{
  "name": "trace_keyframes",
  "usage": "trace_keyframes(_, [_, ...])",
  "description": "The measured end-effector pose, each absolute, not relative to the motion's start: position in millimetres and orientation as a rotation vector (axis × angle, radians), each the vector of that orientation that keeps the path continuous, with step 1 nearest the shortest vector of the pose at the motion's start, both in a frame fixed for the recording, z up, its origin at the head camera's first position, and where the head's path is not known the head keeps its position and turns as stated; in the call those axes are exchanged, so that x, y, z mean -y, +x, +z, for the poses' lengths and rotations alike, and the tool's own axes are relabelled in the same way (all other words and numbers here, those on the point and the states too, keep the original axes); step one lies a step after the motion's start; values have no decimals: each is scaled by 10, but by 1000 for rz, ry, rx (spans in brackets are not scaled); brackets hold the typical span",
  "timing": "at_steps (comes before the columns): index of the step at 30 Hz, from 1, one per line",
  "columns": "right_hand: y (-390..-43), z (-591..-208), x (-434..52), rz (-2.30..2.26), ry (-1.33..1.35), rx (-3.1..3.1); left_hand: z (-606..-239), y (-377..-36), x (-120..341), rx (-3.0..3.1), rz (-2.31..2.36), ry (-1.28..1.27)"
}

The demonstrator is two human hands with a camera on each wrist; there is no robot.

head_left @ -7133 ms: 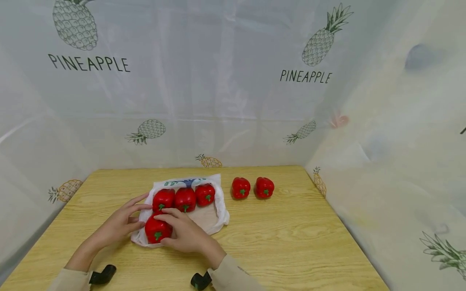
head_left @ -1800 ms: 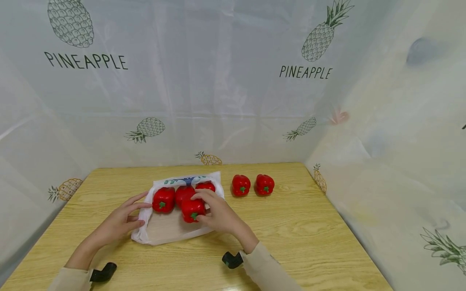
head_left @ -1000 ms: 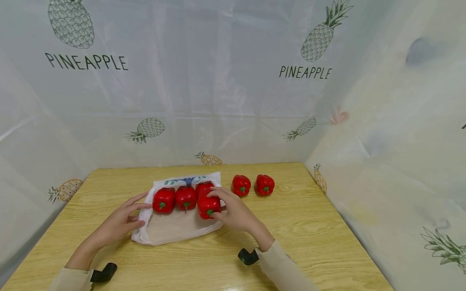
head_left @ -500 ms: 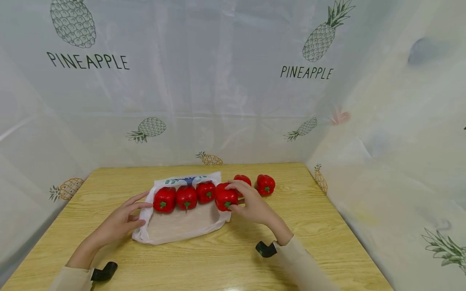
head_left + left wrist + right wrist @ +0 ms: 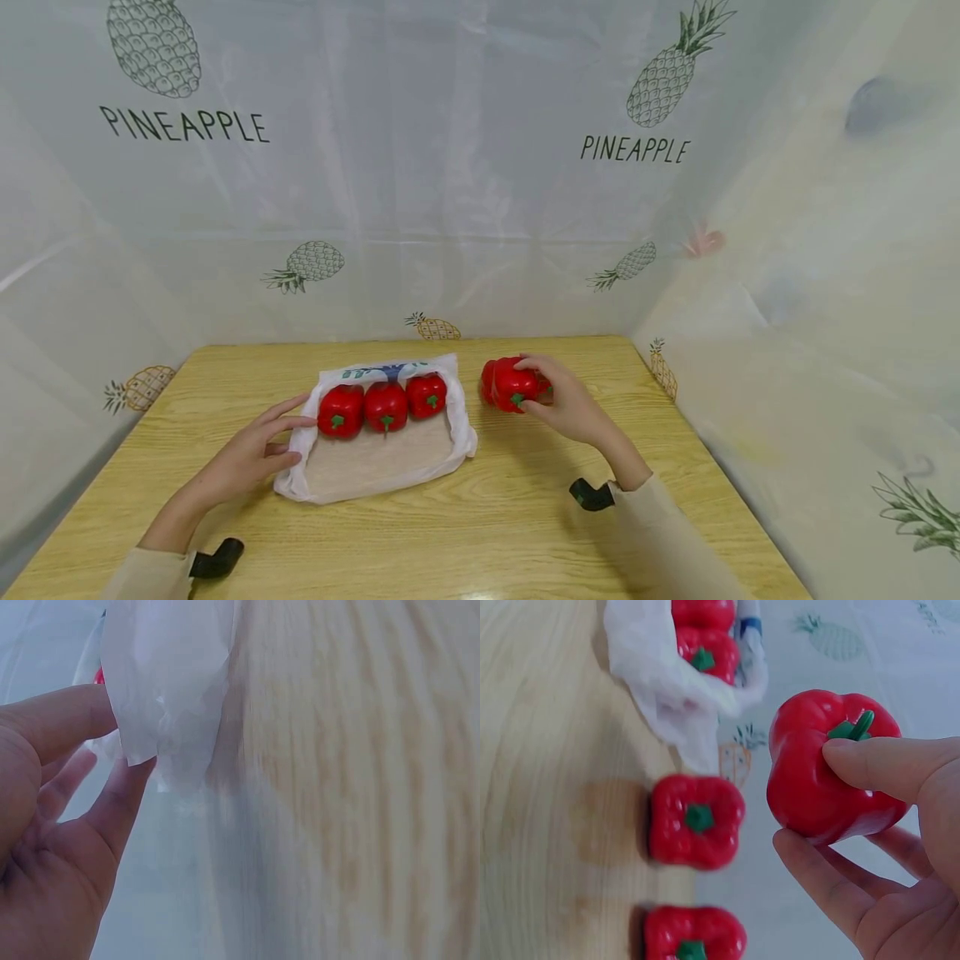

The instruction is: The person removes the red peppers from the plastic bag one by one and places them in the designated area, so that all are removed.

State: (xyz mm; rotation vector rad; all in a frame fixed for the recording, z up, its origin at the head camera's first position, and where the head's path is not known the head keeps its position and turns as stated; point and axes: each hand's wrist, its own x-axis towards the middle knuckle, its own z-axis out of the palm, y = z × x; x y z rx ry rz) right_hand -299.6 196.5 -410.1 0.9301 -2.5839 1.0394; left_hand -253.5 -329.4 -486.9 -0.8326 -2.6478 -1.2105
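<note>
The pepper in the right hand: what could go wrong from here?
The held pepper could slip: it looks glossy, and the right hand grips it with the fingers' ends. If lowered here, it might bump the loose pepper that it partly covers in the head view. The left hand, touching the bag, might shift it.

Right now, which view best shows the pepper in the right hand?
The right wrist view: the held pepper is large, its stem clear. The head view shows it smaller, overlapping peppers behind; the left wrist view misses it.
</note>
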Motion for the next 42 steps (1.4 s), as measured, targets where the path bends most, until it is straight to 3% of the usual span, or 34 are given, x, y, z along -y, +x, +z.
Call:
trace_keyframes(23, [-3187,-4078,-2878,1144,813,2581,-4858,-2535,3283,2670,-1193,-804])
trace_keyframes(42, [-3387,-4236,-3327,1091,748,2598,-4836,-2524,3282,2670,-1196,-811])
